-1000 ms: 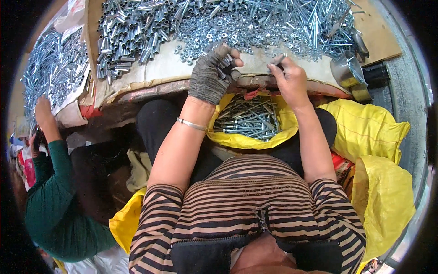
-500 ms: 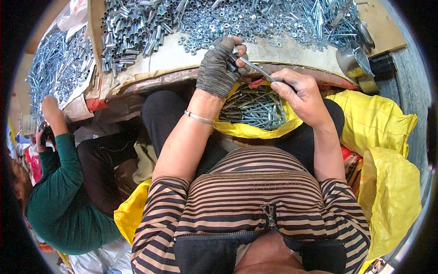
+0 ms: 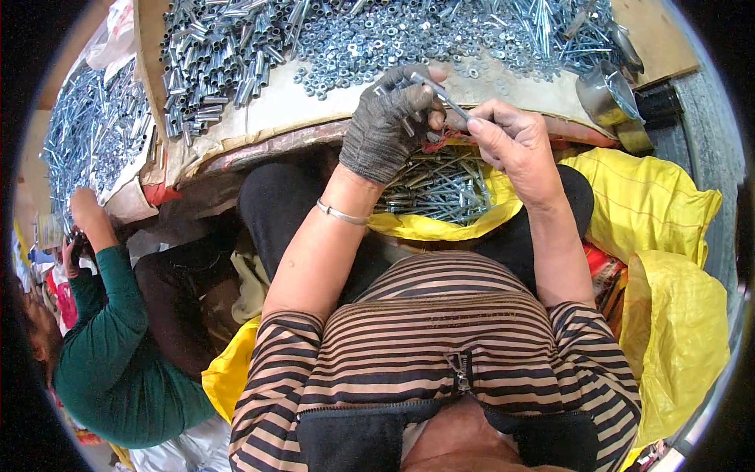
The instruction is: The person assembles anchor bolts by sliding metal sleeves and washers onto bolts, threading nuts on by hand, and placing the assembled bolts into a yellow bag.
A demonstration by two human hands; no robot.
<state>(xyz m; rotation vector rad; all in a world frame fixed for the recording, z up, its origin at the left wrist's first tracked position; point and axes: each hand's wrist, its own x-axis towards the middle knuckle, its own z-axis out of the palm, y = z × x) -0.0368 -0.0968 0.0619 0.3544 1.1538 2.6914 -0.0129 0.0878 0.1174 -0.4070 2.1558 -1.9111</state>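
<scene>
In the upper middle, my left hand, in a grey fingerless glove, is closed around several short metal sleeves. My right hand is bare and pinches the near end of a slim metal rod. The rod's far end meets my left thumb and fingertips, where a sleeve seems to surround it; the fingers partly hide the joint. Below both hands, a yellow sack lies open between my knees, holding many assembled-looking metal bolts.
On the bench ahead are heaps of metal sleeves, nuts and washers, and long bolts. A metal cup hangs at the right edge. Yellow sacks lie to my right. A person in a green sleeve works at left.
My left hand has turned, bringing sleeves in its grip into sight. The rod's far end has risen, and my right hand has shifted slightly up and left with it.
</scene>
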